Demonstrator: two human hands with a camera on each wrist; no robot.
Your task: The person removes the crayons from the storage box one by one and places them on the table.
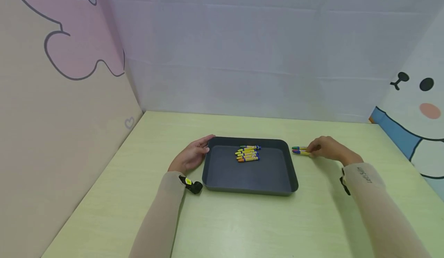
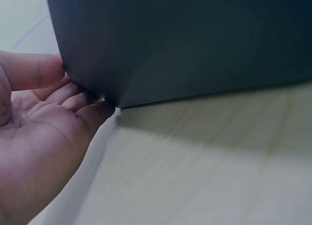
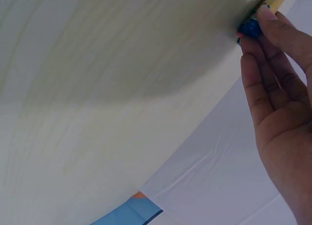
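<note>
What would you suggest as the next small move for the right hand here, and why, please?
Probably pinch one of the crayons on the table and lift it toward the tray. The right hand already touches them, other crayons lie in the tray, and the left hand steadies its edge.

Both arms are covered by close-fitting, long beige sleeves (image 1: 163, 211) reaching to the wrists. The right sleeve (image 1: 381, 208) carries small dark lettering near the cuff, too small to read. A black wrist-mounted camera unit (image 1: 192, 185) with a yellow mark sits at the left wrist. A black strap or mount (image 1: 345, 185) sits at the right wrist. Both hands are bare: left hand (image 1: 192, 154), right hand (image 1: 327, 148).
</note>
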